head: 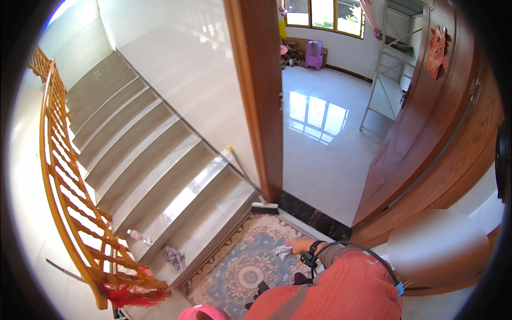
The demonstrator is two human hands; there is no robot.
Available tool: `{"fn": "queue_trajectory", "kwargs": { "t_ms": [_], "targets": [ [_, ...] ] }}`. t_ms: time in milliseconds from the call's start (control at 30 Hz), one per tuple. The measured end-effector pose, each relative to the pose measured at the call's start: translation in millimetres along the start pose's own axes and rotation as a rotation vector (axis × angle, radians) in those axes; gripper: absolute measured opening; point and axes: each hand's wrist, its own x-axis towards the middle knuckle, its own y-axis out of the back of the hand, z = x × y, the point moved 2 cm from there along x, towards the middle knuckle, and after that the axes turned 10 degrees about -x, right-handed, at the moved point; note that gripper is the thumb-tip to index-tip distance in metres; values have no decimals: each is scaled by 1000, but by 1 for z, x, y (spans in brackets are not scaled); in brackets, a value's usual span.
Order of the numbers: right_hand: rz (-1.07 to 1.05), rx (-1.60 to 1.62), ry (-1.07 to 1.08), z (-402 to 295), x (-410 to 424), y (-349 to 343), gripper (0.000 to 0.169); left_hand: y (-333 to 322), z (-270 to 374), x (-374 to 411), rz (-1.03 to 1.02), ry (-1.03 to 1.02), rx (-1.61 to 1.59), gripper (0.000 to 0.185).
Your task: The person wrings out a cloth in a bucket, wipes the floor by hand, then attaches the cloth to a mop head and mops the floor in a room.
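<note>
My right hand [301, 245] reaches out over the patterned rug and is closed on a pale grey cloth [283, 251]. A black strap with a small device and cable is on that wrist. My left hand is out of view. Below me lies the rug [249, 256], blue and cream with a floral medallion. A crumpled patterned cloth [175, 258] rests on the lowest stair, and a clear plastic bottle [138, 237] lies on its side on a stair near the railing. Part of a pink rounded object [204, 313] shows at the bottom edge.
Tiled stairs [192, 172] rise to the upper left beside a wooden railing [60, 188]. A broom or squeegee [265, 207] leans by the door frame [260, 100]. The brown door [420, 132] stands open, with a metal rack [380, 80] and purple stools [314, 56] in the room beyond.
</note>
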Motion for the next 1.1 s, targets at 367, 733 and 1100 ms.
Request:
{"fn": "queue_trajectory", "kwargs": {
  "t_ms": [367,733,1100],
  "targets": [
    [148,-104,373,-231,68,-11,29,271,33,64,249,-311,-588,35],
    [425,73,1114,-558,134,79,23,296,42,63,464,-419,-727,35],
    [792,-86,1568,-928,171,78,38,235,87,77,747,-579,-823,40]
  ]
}}
